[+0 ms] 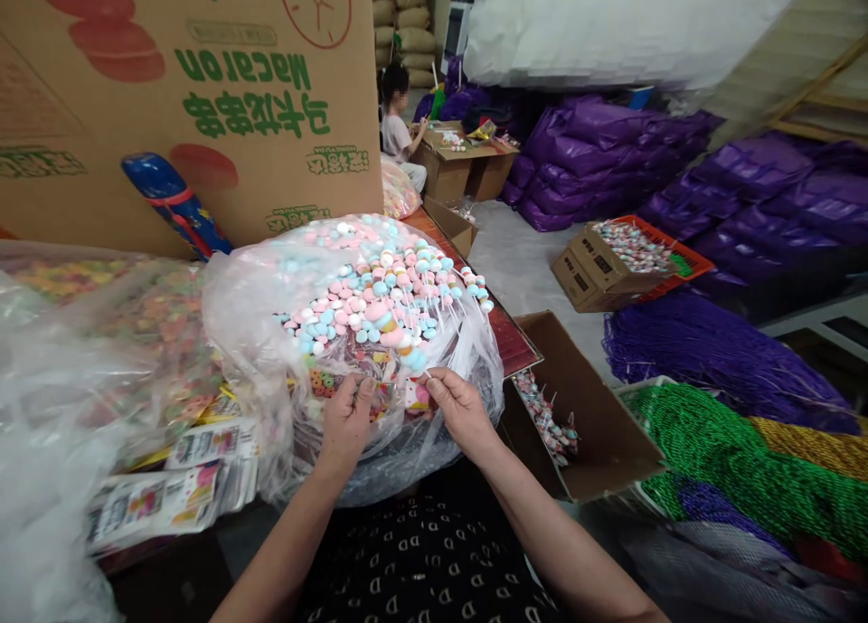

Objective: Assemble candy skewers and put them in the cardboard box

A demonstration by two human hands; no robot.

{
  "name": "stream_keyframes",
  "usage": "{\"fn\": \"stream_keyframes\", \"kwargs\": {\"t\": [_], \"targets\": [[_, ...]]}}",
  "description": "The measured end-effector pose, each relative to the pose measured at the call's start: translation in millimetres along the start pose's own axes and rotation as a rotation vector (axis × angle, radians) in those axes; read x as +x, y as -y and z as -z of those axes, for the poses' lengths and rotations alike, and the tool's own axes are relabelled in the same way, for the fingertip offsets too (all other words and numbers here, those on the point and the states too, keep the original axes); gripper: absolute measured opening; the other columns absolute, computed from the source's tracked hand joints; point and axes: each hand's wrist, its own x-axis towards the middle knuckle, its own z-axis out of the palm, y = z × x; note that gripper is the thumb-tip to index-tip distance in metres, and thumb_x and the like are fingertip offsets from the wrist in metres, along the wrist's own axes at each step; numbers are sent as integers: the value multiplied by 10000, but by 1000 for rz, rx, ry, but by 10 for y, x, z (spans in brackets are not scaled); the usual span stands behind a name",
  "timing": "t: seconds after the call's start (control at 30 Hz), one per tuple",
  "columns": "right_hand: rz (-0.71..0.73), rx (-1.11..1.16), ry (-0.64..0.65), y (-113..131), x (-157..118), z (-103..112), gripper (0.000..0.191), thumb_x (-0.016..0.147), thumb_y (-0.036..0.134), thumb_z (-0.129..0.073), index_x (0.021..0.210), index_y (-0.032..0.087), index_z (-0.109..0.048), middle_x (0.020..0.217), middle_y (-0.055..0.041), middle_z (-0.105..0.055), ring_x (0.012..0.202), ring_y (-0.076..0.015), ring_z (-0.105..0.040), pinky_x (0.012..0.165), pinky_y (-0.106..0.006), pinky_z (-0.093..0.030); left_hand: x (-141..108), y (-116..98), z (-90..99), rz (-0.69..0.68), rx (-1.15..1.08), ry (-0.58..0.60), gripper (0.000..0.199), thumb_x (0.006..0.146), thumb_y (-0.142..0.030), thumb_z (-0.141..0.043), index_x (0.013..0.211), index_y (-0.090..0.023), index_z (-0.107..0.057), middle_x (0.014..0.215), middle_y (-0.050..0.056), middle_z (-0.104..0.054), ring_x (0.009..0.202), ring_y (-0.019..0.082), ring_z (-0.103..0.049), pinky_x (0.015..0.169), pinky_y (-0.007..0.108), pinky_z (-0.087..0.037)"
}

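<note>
A large clear plastic bag (250,311) lies open before me, full of pink, blue and white candies (343,302). Several candies on white sticks lie on its right side. My right hand (461,406) pinches the lower end of a candy skewer (400,338), whose pink, orange and blue pieces point up and away. To its left, my left hand (349,415) has thumb and fingertips pressed together; whatever is between them is too small to make out. Small colourful packets (417,394) show beneath the hands.
Left are a bag of ring-shaped candies (163,325), printed packets (155,505) and a big Macaron carton (258,171). An open carton (603,424) with wrapped skewers stands low right, beside green tinsel cords (732,451). A person (400,135) sits at a box further back.
</note>
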Motion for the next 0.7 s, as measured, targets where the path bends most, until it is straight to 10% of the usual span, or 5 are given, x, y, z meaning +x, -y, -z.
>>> {"fn": "stream_keyframes", "kwargs": {"t": [0.33,0.53,0.7], "targets": [[0,16,6,-37,-11,17,480,864,725,-670,931,250,-683,681,16,-697,596,-178,-703,664,-321,-594,13,93,9,66,-166,102,274,854,-476,-742,906,-207,-761,793,28,-738,724,190,-647,697,280,-493],[0,43,49,-58,-27,-44,478,837,733,-696,911,262,-680,683,23,-665,547,-177,-679,563,-320,-585,-29,110,-22,99,-156,-6,287,855,-491,-744,800,-214,-694,629,-9,-651,608,166,-583,596,260,-463],[24,104,37,59,-57,42,452,857,691,-705,937,247,-670,604,34,-665,530,-162,-650,589,-309,-581,59,36,-27,270,-634,-190,414,745,-488,-875,732,-205,-574,583,-67,-531,494,88,-483,507,214,-450]]}}
